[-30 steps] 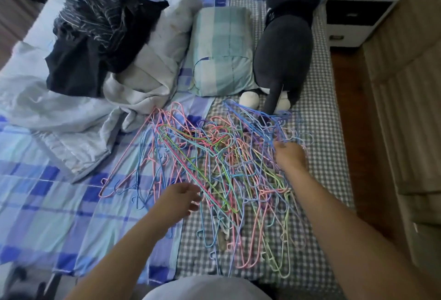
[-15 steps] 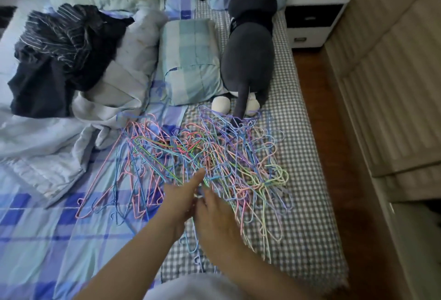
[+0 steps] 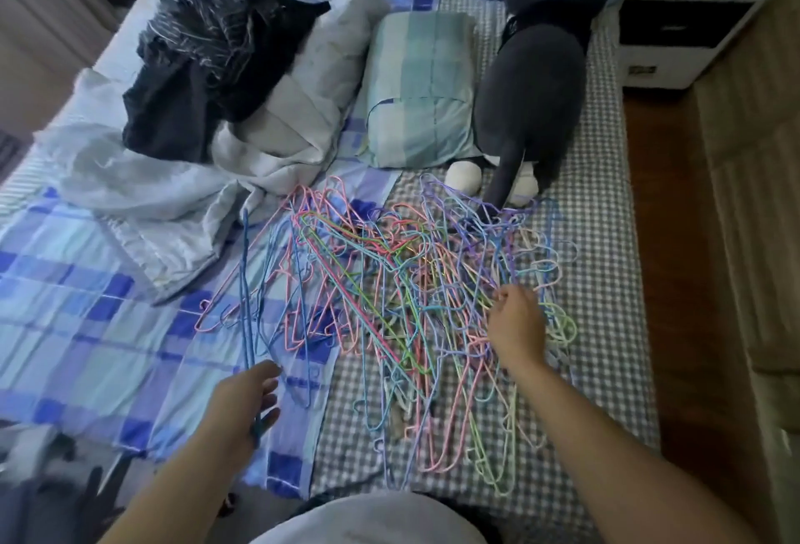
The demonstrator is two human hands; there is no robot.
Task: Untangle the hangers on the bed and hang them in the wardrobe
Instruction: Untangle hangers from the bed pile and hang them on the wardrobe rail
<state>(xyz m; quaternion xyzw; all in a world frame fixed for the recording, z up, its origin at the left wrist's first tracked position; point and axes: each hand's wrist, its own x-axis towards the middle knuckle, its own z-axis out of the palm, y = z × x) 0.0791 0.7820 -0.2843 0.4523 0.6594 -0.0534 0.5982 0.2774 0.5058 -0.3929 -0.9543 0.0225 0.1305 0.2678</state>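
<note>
Head view: untangling step, left hand (image 3: 242, 402) gripping a blue hanger (image 3: 246, 283) lifted off the pile's left edge, right hand (image 3: 517, 327) pinching into the tangled hangers (image 3: 402, 296) on the bed (image 3: 606, 327), next probably easing blue free.

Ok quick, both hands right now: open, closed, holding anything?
Left hand: gripping a blue hanger lifted at the pile's left edge.
Right hand: fingers curled into the hanger pile, pinching wires.
</note>
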